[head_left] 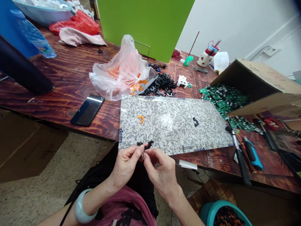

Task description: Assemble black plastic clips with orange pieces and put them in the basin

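Note:
My left hand and my right hand meet at the near edge of a speckled stone-pattern board. Between my left thumb and fingers is a small black plastic part, its two ends showing beyond the fingertips. My right hand is closed in a pinch right against it; a small pale bit shows at the fingertips, too small to name. On the board lie an orange plastic part, a spread of thin metal pins, another black plastic part and a short metal rod.
Behind the board are a heap of black parts and a plastic bag of orange pieces. A phone lies left. Rightward are a cardboard box spilling green circuit boards, a hammer and a blue-handled cutter. A teal bucket stands below.

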`<state>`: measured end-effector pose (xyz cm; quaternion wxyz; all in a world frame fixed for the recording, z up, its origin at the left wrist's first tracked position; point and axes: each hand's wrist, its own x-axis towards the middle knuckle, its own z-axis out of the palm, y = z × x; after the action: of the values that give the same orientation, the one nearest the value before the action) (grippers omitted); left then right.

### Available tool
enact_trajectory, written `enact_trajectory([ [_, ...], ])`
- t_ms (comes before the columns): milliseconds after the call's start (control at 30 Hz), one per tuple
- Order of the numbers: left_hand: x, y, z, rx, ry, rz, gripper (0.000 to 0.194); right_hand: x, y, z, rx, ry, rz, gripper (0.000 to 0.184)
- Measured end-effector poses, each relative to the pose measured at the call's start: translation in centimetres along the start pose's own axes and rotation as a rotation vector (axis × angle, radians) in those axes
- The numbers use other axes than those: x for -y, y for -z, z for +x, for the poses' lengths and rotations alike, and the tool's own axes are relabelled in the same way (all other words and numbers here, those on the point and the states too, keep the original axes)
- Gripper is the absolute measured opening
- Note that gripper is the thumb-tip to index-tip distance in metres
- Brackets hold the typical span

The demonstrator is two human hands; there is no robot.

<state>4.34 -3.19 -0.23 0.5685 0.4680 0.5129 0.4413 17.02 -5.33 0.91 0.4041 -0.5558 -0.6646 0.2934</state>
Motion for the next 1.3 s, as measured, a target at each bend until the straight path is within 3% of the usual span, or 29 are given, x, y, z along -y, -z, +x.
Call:
enact_trajectory([
  [300,-0.2,0.9,0.1,-0.037,-0.124,0.166,0.025,0.3,0.8,0.5,0.021,-0.076,0.058,0.003],
  [533,-0.1,1.6,-0.4,0.074,-0.286,0.463,0.030,-0.1,1.5,1.0,0.122,-0.152,0.135,0.003],
  [767,-0.1,2.2,-0.4,0.242,-0.325,0.626,0.033,-0.5,2.2,1.3,0.270,-0.075,0.007,0.006],
  [967,-0.7,2.5,-0.4,0.379,-0.258,0.643,0.034,-0.5,3.3,1.6,0.482,0.085,-0.200,0.010],
  [1100,-1.0,2.8,-0.3,0.460,-0.161,0.610,0.037,-0.3,3.7,1.8,0.552,0.156,-0.284,0.012],
  [1200,-1.0,3.2,-0.1,0.512,-0.070,0.549,0.039,-0.7,3.7,1.7,0.527,0.167,-0.260,0.013],
  [1300,-0.7,3.3,0.2,0.499,0.045,0.364,0.036,-1.6,3.5,1.4,0.387,0.153,-0.196,0.015],
])
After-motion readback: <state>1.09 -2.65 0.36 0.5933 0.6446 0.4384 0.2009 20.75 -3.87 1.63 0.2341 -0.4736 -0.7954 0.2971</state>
